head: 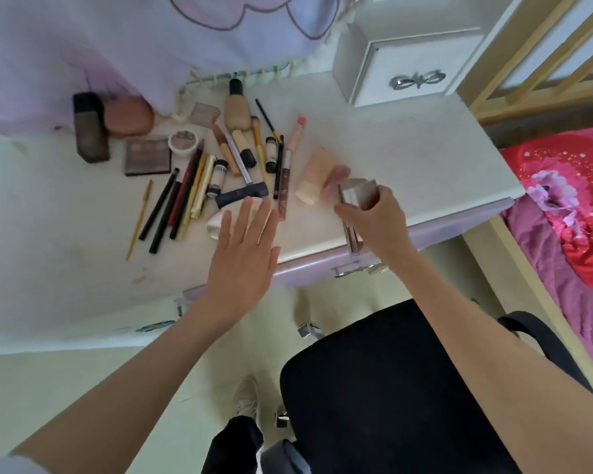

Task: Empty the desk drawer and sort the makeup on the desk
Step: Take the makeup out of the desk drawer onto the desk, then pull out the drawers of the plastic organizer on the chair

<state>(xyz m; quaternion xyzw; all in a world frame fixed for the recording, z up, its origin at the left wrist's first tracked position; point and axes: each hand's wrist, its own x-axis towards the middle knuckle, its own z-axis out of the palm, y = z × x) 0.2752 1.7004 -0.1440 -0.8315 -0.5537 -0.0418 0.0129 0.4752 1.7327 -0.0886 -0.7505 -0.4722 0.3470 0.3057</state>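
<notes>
Makeup lies spread over the white desk. At the back left are a dark bottle, a brown compact and an eyeshadow palette. Several pencils and brushes fan out in the middle, behind them a foundation bottle. A peach tube lies right of centre. My right hand grips a clear, shiny case near the desk's front edge. My left hand hovers flat, fingers spread, over the front of the pile and a dark blue tube.
A white box with a silver bow handle stands at the back right. A lilac cloth hangs over the desk's back. A black chair is below me, and a bed with pink covers lies to the right.
</notes>
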